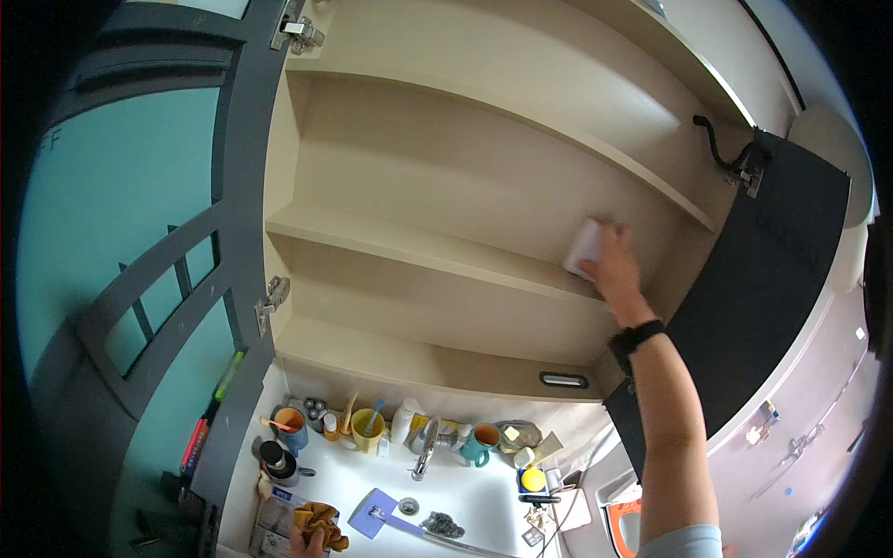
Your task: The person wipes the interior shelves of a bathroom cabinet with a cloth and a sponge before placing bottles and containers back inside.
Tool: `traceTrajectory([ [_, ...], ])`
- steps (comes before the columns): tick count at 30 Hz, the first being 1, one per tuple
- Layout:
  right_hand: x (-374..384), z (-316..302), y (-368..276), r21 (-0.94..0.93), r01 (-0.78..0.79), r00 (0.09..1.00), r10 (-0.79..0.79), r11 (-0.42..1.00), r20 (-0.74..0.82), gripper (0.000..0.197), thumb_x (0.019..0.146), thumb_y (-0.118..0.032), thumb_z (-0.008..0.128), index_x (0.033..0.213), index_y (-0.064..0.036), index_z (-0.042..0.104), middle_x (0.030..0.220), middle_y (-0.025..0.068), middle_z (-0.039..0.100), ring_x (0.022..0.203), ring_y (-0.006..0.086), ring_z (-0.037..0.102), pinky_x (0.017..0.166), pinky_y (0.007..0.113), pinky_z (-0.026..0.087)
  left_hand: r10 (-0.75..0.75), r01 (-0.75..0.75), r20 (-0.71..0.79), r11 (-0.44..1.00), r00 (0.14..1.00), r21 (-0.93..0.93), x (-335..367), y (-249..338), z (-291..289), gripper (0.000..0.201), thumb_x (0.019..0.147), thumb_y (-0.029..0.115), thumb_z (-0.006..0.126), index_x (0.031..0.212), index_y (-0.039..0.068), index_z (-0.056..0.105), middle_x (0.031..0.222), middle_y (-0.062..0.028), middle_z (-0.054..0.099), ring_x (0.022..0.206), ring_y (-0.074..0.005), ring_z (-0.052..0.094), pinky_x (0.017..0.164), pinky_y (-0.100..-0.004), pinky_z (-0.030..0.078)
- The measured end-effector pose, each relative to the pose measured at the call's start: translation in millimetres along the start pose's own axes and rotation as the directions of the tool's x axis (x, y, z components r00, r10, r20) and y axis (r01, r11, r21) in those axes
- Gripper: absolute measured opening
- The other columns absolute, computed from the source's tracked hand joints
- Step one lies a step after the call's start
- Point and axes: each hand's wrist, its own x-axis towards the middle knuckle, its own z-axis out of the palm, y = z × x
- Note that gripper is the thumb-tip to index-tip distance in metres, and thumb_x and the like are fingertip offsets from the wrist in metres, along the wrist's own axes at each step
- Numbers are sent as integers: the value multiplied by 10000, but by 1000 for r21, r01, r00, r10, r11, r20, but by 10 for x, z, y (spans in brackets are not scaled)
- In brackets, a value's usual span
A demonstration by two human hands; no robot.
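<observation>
My right hand (614, 265) is closed around a white, sponge-like block (583, 246) and reaches into the middle compartment of a beige wall cabinet (419, 167). The block is close to the back panel at the right end, just above the shelf (400, 244). Both hand and block are slightly blurred. A black band (635, 339) circles my right wrist. Low on the left, my left hand (305, 547) grips a crumpled brown cloth (318, 523) over the near left corner of the sink; part of this hand is cut off by the lower edge.
The dark cabinet doors (763, 288) stand swung out on both sides. Below, cups, bottles and a faucet (426, 451) line the back of the white sink (335, 474). A purple-headed cleaning tool (372, 513) and a grey scouring pad (443, 525) lie in the basin.
</observation>
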Motion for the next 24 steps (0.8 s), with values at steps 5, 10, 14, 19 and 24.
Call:
traceTrajectory([
  [5,-132,81,1402,-196,-179,984,175,964,-39,668,638,-98,747,1158,-21,335,1244,241,314,1013,392,497,834,409,468,36,-43,41,986,998,163,0,-140,-38,184,892,63,432,1069,29,466,678,0,431,512,-76,381,445,-229,354],
  [10,-45,-65,1181,-132,-207,973,218,969,72,689,625,-110,760,1159,-13,334,1257,225,305,1032,381,488,847,389,465,4,-2,-10,976,1000,217,-98,-142,-122,213,895,114,455,1082,11,467,663,-8,433,508,-88,403,456,-235,376],
  [14,11,-43,476,-31,78,997,-78,996,-16,670,606,-154,765,1141,-40,378,1213,225,341,989,385,516,808,416,476,7,-17,42,970,999,244,-74,-115,-52,249,894,155,480,1091,2,466,652,-9,431,512,-94,411,465,-237,386],
  [19,248,49,-878,109,216,975,-219,970,23,657,607,-183,763,1114,-21,379,1130,226,394,907,383,555,750,413,490,26,-48,137,986,990,160,25,25,114,272,896,184,485,1090,-6,462,639,-1,403,499,-85,367,468,-237,363],
  [24,379,22,-1972,75,275,960,-279,958,39,637,592,-173,772,1081,-40,386,1065,184,410,845,364,571,664,388,516,33,-42,203,998,979,42,211,-95,27,233,903,117,439,1092,-18,451,626,4,350,496,-73,288,465,-242,303],
])
